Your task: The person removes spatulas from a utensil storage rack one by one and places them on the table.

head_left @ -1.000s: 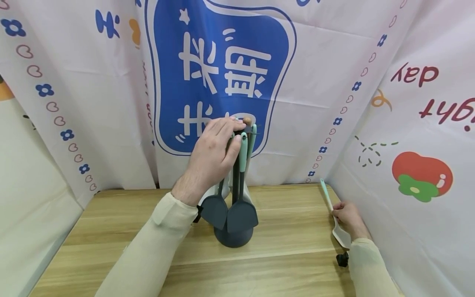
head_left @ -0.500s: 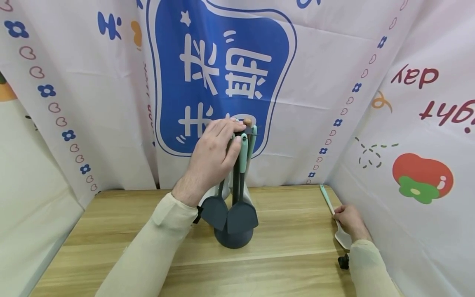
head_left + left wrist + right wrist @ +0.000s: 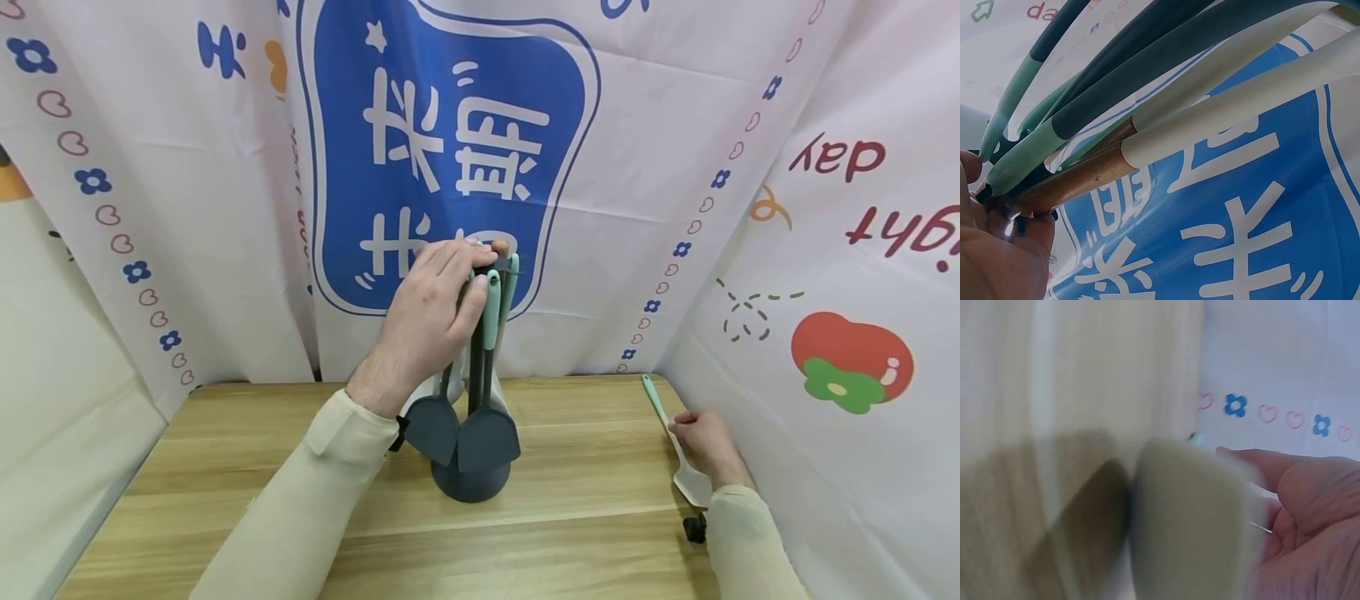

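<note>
A dark utensil stand (image 3: 471,490) stands upright on the wooden table, hung with several kitchen utensils. Two dark turners (image 3: 489,439) hang at its front, with green handle ends. My left hand (image 3: 431,304) grips the top of the stand, fingers over it and thumb beside a green handle. In the left wrist view, a wooden-and-white handle (image 3: 1079,179) and green-and-dark handles (image 3: 1025,156) hang by the fingers. At the table's right side, my right hand (image 3: 705,440) pinches the shaft of a pale spatula (image 3: 692,485) with a green handle end. Its head looms blurred in the right wrist view.
The wooden table (image 3: 225,467) ends at the back against a printed white curtain (image 3: 622,208). Another printed curtain (image 3: 847,467) rises close beside the right hand. A black wrist strap piece (image 3: 695,527) sits below the spatula head.
My right hand has shifted very slightly, and the spatula's green end has moved a little left and down. The left hand and the stand stay in place.
</note>
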Tool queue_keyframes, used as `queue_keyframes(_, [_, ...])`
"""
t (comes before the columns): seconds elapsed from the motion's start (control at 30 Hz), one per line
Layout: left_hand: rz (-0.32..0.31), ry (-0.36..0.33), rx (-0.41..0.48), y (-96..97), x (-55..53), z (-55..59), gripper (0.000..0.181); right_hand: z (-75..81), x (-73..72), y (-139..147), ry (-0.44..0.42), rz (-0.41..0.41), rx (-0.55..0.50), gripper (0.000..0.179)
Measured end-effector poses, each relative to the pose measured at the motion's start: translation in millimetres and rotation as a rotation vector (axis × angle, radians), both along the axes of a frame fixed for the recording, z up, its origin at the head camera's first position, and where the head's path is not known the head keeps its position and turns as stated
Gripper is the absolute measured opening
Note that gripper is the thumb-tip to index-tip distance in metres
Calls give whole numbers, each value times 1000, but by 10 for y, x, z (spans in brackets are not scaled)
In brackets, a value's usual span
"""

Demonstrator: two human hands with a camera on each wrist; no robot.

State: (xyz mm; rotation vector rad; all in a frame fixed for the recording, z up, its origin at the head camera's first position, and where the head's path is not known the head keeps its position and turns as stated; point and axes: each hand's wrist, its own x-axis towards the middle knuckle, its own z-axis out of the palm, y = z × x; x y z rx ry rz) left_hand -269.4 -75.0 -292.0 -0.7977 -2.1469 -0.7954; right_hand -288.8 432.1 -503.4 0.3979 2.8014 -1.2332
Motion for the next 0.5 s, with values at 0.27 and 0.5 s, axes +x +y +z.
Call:
queue_keyframes(0.27, [4,0,-3,-11,17,6,43,198,-48,-230,66,11,57,49])
queue_keyframes(0.5, [3,3,1,5,4,3,43,390,-63,-427,140,14,74,52])
